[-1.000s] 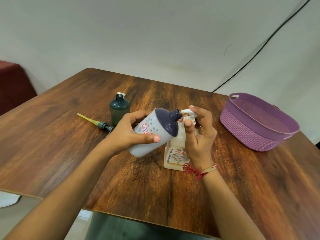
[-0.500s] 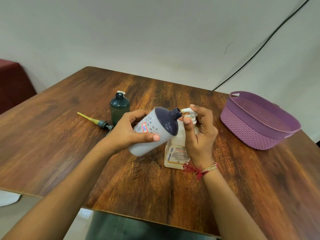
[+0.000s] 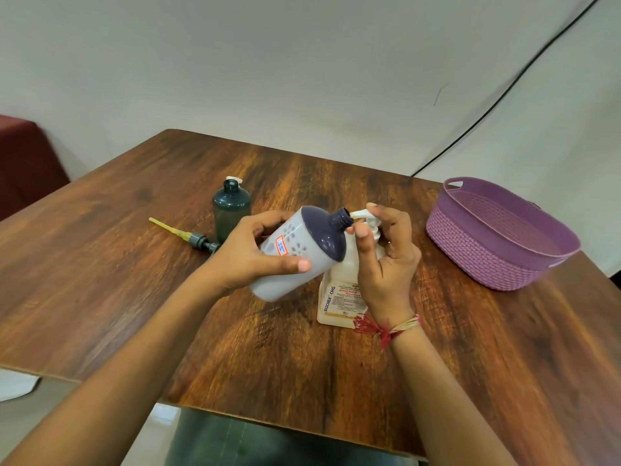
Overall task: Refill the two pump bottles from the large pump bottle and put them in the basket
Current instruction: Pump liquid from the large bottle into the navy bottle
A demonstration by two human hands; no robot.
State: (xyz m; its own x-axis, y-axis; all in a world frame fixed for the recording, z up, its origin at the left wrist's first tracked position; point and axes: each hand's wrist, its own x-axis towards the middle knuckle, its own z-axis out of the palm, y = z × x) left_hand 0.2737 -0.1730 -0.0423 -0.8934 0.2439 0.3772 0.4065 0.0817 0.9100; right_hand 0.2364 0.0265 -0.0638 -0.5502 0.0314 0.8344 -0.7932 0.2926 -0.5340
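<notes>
My left hand (image 3: 248,253) grips a grey bottle (image 3: 295,253) with a dark purple top, tilted so its open neck meets the nozzle of the large white pump bottle (image 3: 339,297). That large bottle stands on the table (image 3: 235,331), and my right hand (image 3: 383,260) is curled over its pump head, fingers on top. A dark green bottle (image 3: 232,206) stands uncapped behind my left hand. Its pump (image 3: 188,233), with a yellow tube, lies flat on the table to the left. The purple basket (image 3: 497,253) sits at the right with nothing visible in it.
A black cable (image 3: 504,85) runs down the wall behind the table's far edge. A dark red seat (image 3: 27,163) stands at the far left. The table's near edge lies just below my forearms.
The pump head and my right hand have risen slightly after a press. The grey bottle stays held at the nozzle.
</notes>
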